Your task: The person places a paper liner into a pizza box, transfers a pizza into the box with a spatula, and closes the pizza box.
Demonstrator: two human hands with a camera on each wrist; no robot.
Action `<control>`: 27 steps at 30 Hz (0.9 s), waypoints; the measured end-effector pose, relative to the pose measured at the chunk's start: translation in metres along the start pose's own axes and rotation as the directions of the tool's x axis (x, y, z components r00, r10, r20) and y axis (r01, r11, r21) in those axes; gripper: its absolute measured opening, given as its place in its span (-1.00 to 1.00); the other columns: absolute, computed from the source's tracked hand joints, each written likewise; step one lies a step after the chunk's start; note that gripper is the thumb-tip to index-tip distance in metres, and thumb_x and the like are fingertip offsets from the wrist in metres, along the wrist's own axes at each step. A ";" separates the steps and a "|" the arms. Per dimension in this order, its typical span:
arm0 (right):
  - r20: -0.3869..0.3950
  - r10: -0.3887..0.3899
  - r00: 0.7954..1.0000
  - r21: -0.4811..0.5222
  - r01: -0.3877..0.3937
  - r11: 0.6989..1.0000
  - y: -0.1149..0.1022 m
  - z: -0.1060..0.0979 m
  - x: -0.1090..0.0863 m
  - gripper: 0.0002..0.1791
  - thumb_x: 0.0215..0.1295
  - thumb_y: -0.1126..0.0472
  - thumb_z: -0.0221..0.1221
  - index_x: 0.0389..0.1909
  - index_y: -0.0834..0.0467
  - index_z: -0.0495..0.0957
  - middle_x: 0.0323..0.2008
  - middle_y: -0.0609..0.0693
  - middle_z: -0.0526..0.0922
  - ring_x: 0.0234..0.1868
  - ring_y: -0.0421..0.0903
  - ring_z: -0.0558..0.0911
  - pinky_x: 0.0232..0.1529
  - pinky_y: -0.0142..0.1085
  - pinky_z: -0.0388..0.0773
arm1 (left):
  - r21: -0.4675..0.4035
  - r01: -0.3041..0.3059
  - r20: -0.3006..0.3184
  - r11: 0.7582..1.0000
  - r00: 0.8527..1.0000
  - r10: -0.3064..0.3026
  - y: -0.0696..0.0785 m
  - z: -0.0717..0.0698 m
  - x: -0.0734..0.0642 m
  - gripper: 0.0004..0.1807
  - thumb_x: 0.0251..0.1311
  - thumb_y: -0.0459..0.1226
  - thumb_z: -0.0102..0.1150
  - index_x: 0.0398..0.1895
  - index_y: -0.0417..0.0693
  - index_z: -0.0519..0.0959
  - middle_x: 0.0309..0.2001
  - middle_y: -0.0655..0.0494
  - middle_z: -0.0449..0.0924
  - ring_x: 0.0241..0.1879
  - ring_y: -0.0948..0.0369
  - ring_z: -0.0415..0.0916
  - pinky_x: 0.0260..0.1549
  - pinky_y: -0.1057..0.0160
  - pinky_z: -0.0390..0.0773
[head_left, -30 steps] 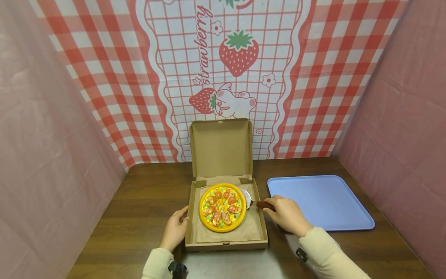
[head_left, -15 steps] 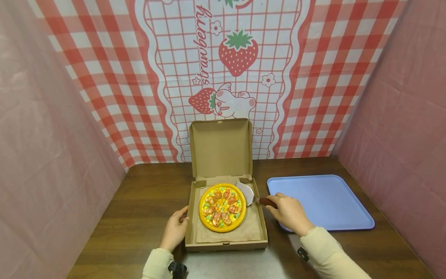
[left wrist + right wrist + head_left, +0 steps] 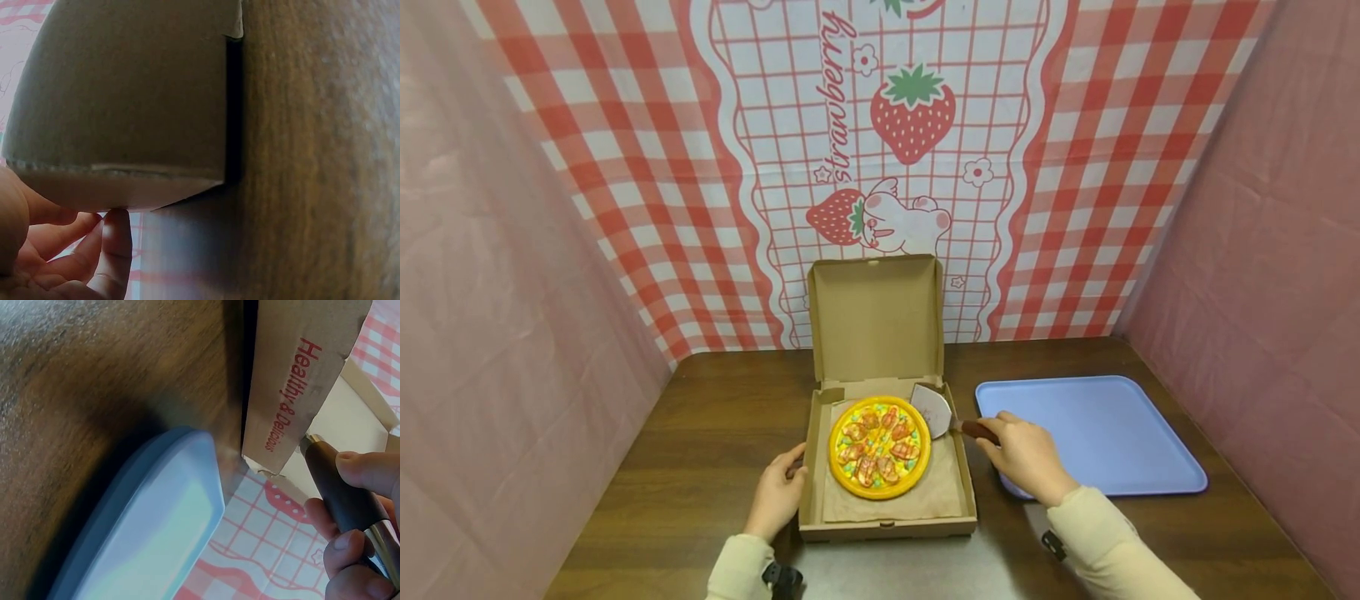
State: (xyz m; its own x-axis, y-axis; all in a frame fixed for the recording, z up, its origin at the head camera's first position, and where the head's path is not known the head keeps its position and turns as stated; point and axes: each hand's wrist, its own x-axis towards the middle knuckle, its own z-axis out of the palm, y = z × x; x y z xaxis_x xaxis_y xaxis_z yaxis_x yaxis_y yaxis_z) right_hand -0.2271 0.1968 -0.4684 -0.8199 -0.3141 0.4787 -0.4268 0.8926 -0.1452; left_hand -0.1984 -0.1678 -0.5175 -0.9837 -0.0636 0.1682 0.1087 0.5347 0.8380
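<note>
Brown cardboard is used for the pizza box (image 3: 850, 530), whose left side is touched by the left hand (image 3: 777, 492). Its fingers are loosely bent against the outside, probably so that the box is kept from sliding. The lid (image 3: 877, 321) is tipped up at the back, so the inside can be reached. On brown paper (image 3: 942, 493) in the box, a round yellow pizza (image 3: 880, 447) is laid flat, perhaps so that the cardboard is kept clean. Just right of it, the blade of a pizza server (image 3: 931, 411) is held inside the box; whether the pizza is touched cannot be told. The dark handle (image 3: 981, 431) is gripped by the right hand (image 3: 1026, 454). Farther right, a blue tray (image 3: 1097, 433) is set on the wooden surface (image 3: 700, 450), maybe so it is near that hand. On the cloth (image 3: 647, 167) behind, "strawberry" is written sideways in red. On the box's right side, "Healthy & Delicious" is printed in red.
</note>
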 end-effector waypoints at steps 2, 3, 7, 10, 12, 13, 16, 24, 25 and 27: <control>-0.014 0.002 1.000 -0.005 -0.002 1.000 0.001 0.001 0.000 -0.74 0.03 0.18 0.44 -0.23 0.14 0.71 -0.49 -0.02 0.59 -0.62 -0.06 0.51 -0.60 -0.15 0.44 | 0.000 -0.004 -0.001 1.000 1.000 0.004 0.000 0.000 0.000 -0.58 0.27 -0.49 0.08 0.21 -0.41 0.47 0.05 -0.34 0.57 -0.06 -0.06 0.61 -0.13 0.14 0.62; -0.021 0.003 1.000 -0.008 -0.003 1.000 0.001 0.001 -0.001 -0.74 0.02 0.19 0.45 -0.23 0.14 0.71 -0.50 -0.02 0.59 -0.62 -0.06 0.51 -0.61 -0.15 0.44 | -0.001 -0.002 -0.002 1.000 1.000 0.002 -0.001 0.000 0.000 -0.58 0.27 -0.49 0.08 0.21 -0.41 0.47 0.05 -0.34 0.57 -0.07 -0.06 0.61 -0.13 0.15 0.63; -0.034 0.014 0.999 -0.014 -0.015 1.000 0.002 0.001 -0.001 -0.73 0.00 0.19 0.46 -0.23 0.13 0.71 -0.50 -0.02 0.58 -0.63 -0.04 0.51 -0.62 -0.14 0.43 | -0.007 -0.005 -0.004 1.000 1.000 0.005 -0.001 0.001 0.000 -0.58 0.27 -0.50 0.07 0.21 -0.41 0.47 0.04 -0.34 0.57 -0.07 -0.07 0.61 -0.12 0.13 0.63; -0.033 0.021 0.999 -0.015 -0.022 1.000 0.002 0.001 0.000 -0.73 0.01 0.19 0.45 -0.23 0.13 0.71 -0.50 -0.02 0.58 -0.63 -0.04 0.51 -0.62 -0.14 0.42 | -0.009 -0.001 -0.001 1.000 1.000 0.001 -0.002 0.001 0.000 -0.58 0.27 -0.50 0.06 0.21 -0.42 0.47 0.04 -0.35 0.57 -0.07 -0.08 0.61 -0.11 0.10 0.63; -0.032 0.025 0.999 -0.018 -0.025 1.000 0.002 0.001 0.000 -0.74 0.02 0.18 0.45 -0.23 0.12 0.71 -0.50 -0.02 0.58 -0.62 -0.05 0.51 -0.63 -0.15 0.42 | -0.012 0.004 0.003 1.000 1.000 -0.004 -0.002 0.001 0.000 -0.57 0.28 -0.50 0.05 0.22 -0.42 0.46 0.05 -0.35 0.56 -0.06 -0.09 0.61 -0.10 0.07 0.63; -0.032 0.025 0.999 -0.019 -0.025 1.000 0.002 0.001 0.000 -0.74 0.03 0.18 0.45 -0.23 0.12 0.71 -0.50 -0.02 0.58 -0.62 -0.05 0.51 -0.63 -0.15 0.42 | -0.010 0.005 0.004 1.000 1.000 -0.005 -0.002 0.001 0.000 -0.57 0.28 -0.50 0.05 0.22 -0.42 0.46 0.05 -0.35 0.56 -0.06 -0.10 0.61 -0.10 0.07 0.63; -0.037 0.023 0.999 -0.022 -0.024 0.999 0.003 0.000 0.001 -0.74 0.02 0.19 0.45 -0.22 0.11 0.70 -0.51 -0.02 0.57 -0.63 -0.06 0.51 -0.63 -0.15 0.42 | -0.012 0.015 0.010 1.000 1.000 -0.015 -0.002 0.001 0.000 -0.57 0.29 -0.49 0.04 0.23 -0.41 0.45 0.07 -0.35 0.55 -0.04 -0.11 0.60 -0.09 0.05 0.63; -0.077 0.001 0.997 -0.017 -0.002 1.000 0.005 0.002 0.000 -0.72 -0.02 0.22 0.47 -0.24 0.14 0.71 -0.49 0.00 0.58 -0.61 -0.05 0.52 -0.62 -0.15 0.44 | -0.011 0.010 0.006 1.000 1.000 -0.010 -0.001 0.001 0.000 -0.57 0.29 -0.50 0.04 0.23 -0.41 0.45 0.08 -0.36 0.54 -0.03 -0.11 0.60 -0.09 0.05 0.62; -0.085 -0.004 0.996 -0.017 0.003 1.000 0.006 0.002 -0.001 -0.72 -0.03 0.23 0.47 -0.24 0.14 0.70 -0.48 0.00 0.59 -0.60 -0.04 0.53 -0.61 -0.14 0.44 | -0.012 0.007 0.004 1.000 1.000 -0.007 -0.001 0.001 0.000 -0.57 0.29 -0.50 0.05 0.23 -0.41 0.45 0.08 -0.36 0.54 -0.03 -0.11 0.60 -0.09 0.05 0.62; -0.103 -0.015 0.995 -0.017 0.013 1.000 0.006 0.003 -0.001 -0.71 -0.05 0.24 0.48 -0.24 0.15 0.70 -0.48 0.01 0.59 -0.60 -0.03 0.53 -0.61 -0.14 0.44 | -0.013 0.005 0.002 1.000 1.000 -0.005 -0.001 0.001 0.000 -0.58 0.29 -0.50 0.05 0.23 -0.41 0.46 0.08 -0.36 0.55 -0.04 -0.10 0.60 -0.09 0.06 0.62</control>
State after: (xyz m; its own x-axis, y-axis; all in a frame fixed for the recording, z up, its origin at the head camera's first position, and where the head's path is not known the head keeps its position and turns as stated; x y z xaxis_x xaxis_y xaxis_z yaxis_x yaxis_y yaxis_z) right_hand -0.2297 0.2019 -0.4723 -0.7696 -0.2926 0.5675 -0.4311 0.8938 -0.1237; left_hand -0.1985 -0.1671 -0.5188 -0.9845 -0.0641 0.1631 0.1060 0.5233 0.8455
